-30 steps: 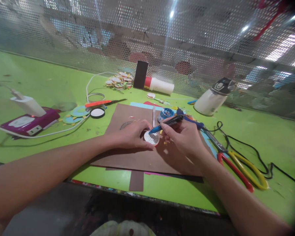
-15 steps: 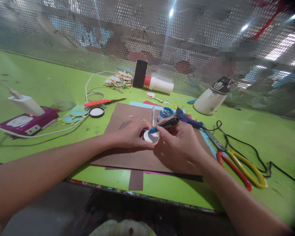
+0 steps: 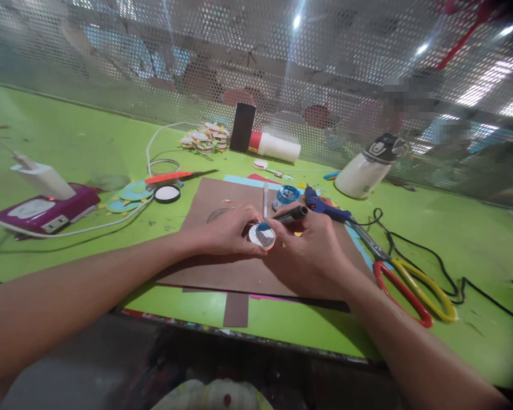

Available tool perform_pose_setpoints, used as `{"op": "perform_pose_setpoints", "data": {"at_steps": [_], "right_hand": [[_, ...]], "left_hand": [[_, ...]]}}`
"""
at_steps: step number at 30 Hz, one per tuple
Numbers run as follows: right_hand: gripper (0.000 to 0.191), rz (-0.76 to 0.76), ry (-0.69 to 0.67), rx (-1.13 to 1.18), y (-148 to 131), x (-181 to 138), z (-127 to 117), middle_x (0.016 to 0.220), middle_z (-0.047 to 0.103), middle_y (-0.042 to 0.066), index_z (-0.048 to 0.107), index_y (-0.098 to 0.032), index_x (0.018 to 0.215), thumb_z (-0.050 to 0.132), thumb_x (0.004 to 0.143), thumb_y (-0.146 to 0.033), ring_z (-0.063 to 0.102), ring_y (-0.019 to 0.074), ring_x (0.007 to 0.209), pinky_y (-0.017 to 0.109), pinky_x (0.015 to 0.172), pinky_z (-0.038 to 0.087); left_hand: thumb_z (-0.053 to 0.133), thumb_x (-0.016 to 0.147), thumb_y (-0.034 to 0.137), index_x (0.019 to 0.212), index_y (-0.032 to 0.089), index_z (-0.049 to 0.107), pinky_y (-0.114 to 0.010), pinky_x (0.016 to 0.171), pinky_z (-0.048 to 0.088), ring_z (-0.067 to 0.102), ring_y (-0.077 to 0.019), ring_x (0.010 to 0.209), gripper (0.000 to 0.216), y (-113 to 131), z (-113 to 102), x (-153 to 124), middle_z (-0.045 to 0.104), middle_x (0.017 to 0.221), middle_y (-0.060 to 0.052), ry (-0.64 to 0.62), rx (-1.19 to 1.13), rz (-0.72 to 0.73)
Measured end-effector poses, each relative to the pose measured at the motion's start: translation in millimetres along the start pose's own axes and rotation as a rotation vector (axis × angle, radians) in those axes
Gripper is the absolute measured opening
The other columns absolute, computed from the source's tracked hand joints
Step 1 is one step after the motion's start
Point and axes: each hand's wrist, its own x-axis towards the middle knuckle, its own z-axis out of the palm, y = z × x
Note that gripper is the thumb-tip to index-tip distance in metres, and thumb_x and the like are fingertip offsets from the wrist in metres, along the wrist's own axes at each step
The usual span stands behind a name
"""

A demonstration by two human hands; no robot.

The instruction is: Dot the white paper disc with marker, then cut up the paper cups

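Observation:
My left hand (image 3: 228, 232) pinches a small white paper disc (image 3: 261, 236) and holds it down on a brown sheet of card (image 3: 222, 267). Closed round a black marker with a blue tip (image 3: 287, 216), my right hand (image 3: 310, 250) sets that tip on the disc. Both hands meet over the middle of the brown card, on the green table (image 3: 68, 142).
Red and yellow scissors (image 3: 410, 285) and a black cord (image 3: 431, 256) lie right of the card. A blue glue gun (image 3: 325, 208), tape roll (image 3: 286, 196), white bottle (image 3: 367, 168), black block (image 3: 243, 127), paper discs (image 3: 205, 139), purple device with charger (image 3: 47, 208) and orange knife (image 3: 175, 177) surround it.
My right hand has turned and drawn closer to the disc, and the marker now lies flatter. The left hand stays on the disc.

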Motion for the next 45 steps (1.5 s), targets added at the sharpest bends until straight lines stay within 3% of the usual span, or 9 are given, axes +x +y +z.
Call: {"op": "perform_pose_setpoints", "data": {"at_steps": [7,13,17,26,30,35,45], "right_hand": [[0.024,-0.015,0.037,-0.033,2,-2,4,0.068,0.067,0.003,0.063,-0.022,0.072,0.066,0.084,-0.042,0.059,0.0185,0.065,0.031,0.058,0.046],[0.024,-0.017,0.325,0.039,-6,-1,-6,0.062,0.063,0.001,0.064,-0.02,0.07,0.067,0.084,-0.039,0.056,0.0136,0.054,0.029,0.053,0.047],[0.029,0.022,0.383,0.052,-5,2,-12,0.057,0.06,0.001,0.062,-0.021,0.064,0.067,0.083,-0.041,0.05,0.0125,0.049,0.028,0.045,0.042],[0.026,0.061,0.371,0.132,5,5,-10,0.056,0.059,0.0,0.062,-0.019,0.066,0.066,0.084,-0.038,0.051,0.0121,0.048,0.027,0.044,0.042],[0.02,0.091,0.299,0.164,7,6,-6,0.055,0.06,-0.002,0.067,-0.017,0.077,0.066,0.082,-0.036,0.051,0.0109,0.045,0.025,0.044,0.042],[0.025,0.073,0.216,0.164,6,5,-2,0.058,0.06,-0.002,0.067,-0.017,0.075,0.068,0.081,-0.04,0.05,0.0102,0.05,0.024,0.049,0.043],[0.025,0.054,0.166,0.143,5,1,2,0.066,0.063,0.0,0.067,-0.017,0.074,0.066,0.085,-0.039,0.054,0.0125,0.06,0.024,0.054,0.043]], "left_hand": [[0.074,0.069,0.05,0.099,0.021,0.061,-0.037,0.082,0.045,0.057,-0.0234,0.094,0.043,-1,1,0,0.064,0.104,-0.006,0.007,-0.01,-0.004],[0.074,0.067,0.057,0.098,0.019,0.06,-0.035,0.075,0.043,0.055,-0.0228,0.088,0.051,1,-1,0,0.063,0.099,-0.006,0.003,0.034,-0.03],[0.075,0.067,0.057,0.103,0.02,0.059,-0.034,0.074,0.043,0.056,-0.0218,0.087,0.054,2,-1,0,0.063,0.102,-0.006,0.002,0.002,-0.046],[0.074,0.063,0.063,0.11,0.02,0.057,-0.036,0.076,0.044,0.057,-0.0253,0.091,0.066,11,-2,-3,0.062,0.107,-0.008,-0.006,0.011,-0.146],[0.074,0.068,0.052,0.117,0.02,0.057,-0.038,0.087,0.043,0.056,-0.0262,0.101,0.061,11,-6,-2,0.061,0.115,-0.009,-0.034,-0.011,-0.053],[0.071,0.073,0.051,0.113,0.022,0.06,-0.036,0.086,0.043,0.056,-0.0246,0.1,0.05,4,-7,0,0.062,0.112,-0.006,-0.061,-0.022,-0.004],[0.072,0.073,0.049,0.113,0.023,0.06,-0.035,0.089,0.044,0.057,-0.0241,0.104,0.05,-1,-3,0,0.061,0.116,-0.006,-0.061,-0.02,-0.03]]}}
